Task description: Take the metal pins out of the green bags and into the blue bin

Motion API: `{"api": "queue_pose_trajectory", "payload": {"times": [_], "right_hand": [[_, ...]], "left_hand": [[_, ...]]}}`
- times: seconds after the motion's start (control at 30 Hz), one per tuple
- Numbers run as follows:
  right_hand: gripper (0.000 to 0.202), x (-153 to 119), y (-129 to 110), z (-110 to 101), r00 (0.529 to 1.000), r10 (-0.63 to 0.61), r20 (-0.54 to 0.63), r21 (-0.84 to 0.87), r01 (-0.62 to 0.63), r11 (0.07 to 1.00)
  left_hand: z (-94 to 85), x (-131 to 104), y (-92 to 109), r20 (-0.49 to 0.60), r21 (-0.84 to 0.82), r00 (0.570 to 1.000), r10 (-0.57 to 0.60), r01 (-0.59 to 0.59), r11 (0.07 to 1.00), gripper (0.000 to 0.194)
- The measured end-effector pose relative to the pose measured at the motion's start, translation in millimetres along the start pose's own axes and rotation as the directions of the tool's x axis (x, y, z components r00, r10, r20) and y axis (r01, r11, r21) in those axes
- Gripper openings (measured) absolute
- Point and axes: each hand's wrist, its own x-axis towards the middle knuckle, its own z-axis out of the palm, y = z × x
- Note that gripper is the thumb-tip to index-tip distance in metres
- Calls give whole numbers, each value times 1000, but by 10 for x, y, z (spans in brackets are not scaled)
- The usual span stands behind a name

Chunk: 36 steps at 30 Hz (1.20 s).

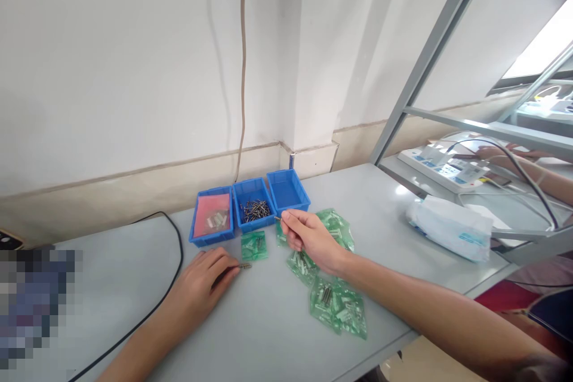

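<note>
My left hand (210, 277) rests on the grey table, its thumb and fingers pinched on small metal screws (245, 265). Held between thumb and finger of my right hand (301, 231) is a screw (278, 218), just in front of the blue bins. The middle blue bin (255, 225) contains a pile of screws (256, 210). A small green bag (253, 245) lies between my hands. Several green bags with metal and pale parts, one of them the lower bag (326, 303), are spread under and around my right hand.
The left blue bin (212, 240) holds a pink sheet and a clear bag; the right bin (286, 174) stands beside the middle one. A black cable (179, 250) crosses the left side. A white packet (452, 228) lies near the metal frame (430, 30). Another person's arm (537, 174) shows at right.
</note>
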Motion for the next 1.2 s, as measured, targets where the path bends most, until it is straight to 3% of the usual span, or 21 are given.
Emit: {"api": "queue_pose_trajectory", "payload": {"times": [0.27, 0.43, 0.73, 1.0, 1.2], "right_hand": [[57, 12, -75, 11, 997, 57, 52, 229, -67, 971], [57, 19, -82, 10, 994, 71, 86, 261, -92, 961], [41, -26, -37, 19, 998, -66, 15, -38, 66, 997], [25, -74, -6, 36, 974, -224, 30, -315, 222, 923], [27, -89, -10, 47, 973, -226, 56, -348, 231, 909]], "left_hand": [[0, 1, 4, -4, -3, 1000, 7, -7, 1000, 18], [0, 6, -4, -19, 8, 1000, 5, -5, 1000, 19], [5, -10, -10, 23, 3, 1000, -11, 11, 1000, 18], [4, 1, -3, 6, 0, 1000, -13, 13, 1000, 18], [-4, -9, 0, -2, 2, 1000, 7, -7, 1000, 17]]}}
